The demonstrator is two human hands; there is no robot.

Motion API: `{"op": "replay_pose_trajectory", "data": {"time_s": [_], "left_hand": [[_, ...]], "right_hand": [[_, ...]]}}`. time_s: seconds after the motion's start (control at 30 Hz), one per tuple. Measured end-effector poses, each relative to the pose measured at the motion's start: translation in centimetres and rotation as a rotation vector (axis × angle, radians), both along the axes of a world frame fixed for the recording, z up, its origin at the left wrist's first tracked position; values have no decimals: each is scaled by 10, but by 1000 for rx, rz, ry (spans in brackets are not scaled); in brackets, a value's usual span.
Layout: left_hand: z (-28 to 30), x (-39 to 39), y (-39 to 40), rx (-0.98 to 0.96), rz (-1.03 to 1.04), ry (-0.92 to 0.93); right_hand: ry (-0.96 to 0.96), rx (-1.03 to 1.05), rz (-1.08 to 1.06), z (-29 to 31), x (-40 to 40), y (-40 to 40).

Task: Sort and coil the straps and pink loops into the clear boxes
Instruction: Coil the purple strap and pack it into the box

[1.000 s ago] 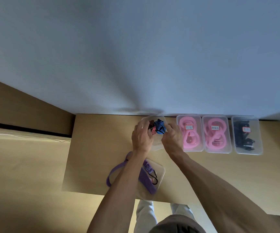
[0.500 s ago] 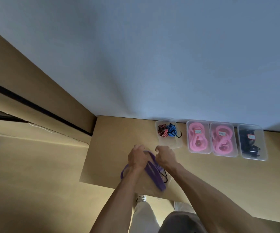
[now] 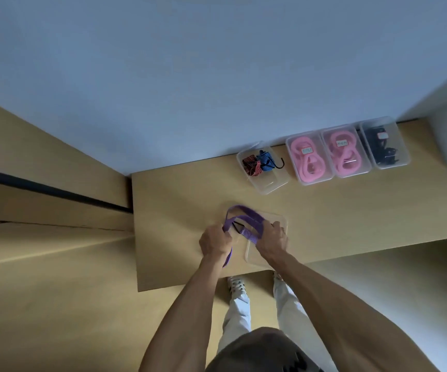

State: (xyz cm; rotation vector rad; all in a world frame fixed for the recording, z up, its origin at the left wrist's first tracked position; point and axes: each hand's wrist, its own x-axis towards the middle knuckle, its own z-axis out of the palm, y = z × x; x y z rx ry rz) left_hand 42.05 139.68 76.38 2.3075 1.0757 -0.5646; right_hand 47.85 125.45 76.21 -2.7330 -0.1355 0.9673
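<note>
Both hands (image 3: 214,244) now w/ purple strap (image 3: 243,212), near table edge (image 3: 203,280)

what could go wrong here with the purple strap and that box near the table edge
The near clear box sits right at the table's front edge; tugging the purple strap with both hands, left and right, might nudge it off. The strap's tail hangs past the left hand and may snag or uncoil. The black hook pokes over its box rim.
</note>
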Motion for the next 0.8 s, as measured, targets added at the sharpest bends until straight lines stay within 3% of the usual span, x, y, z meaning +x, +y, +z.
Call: {"op": "replay_pose_trajectory", "data": {"time_s": [0.17, 0.3, 0.37, 0.43, 0.47, 0.53, 0.63, 0.8], "left_hand": [[0, 3, -5, -127, 147, -147], [3, 7, -4, -527, 492, -395], [8, 8, -4, -732, 604, -447], [9, 8, -6, -824, 624, -436], [7, 7, -8, -792, 584, -435], [-3, 3, -10, -530, 381, -399], [-13, -1, -11, -104, 227, -250], [-34, 0, -5, 24, 91, -111]], "right_hand": [[-190, 204, 4, 1, -10, 9], [-328, 374, -73, 7, -14, 16], [-312, 454, -181, 9, -17, 17], [-174, 480, -281, 11, -15, 18], [-114, 481, -317, 10, -13, 17], [-48, 475, -331, 12, -10, 17], [-34, 362, -113, 5, -11, 15], [-50, 234, -60, -14, -15, 10]]}}
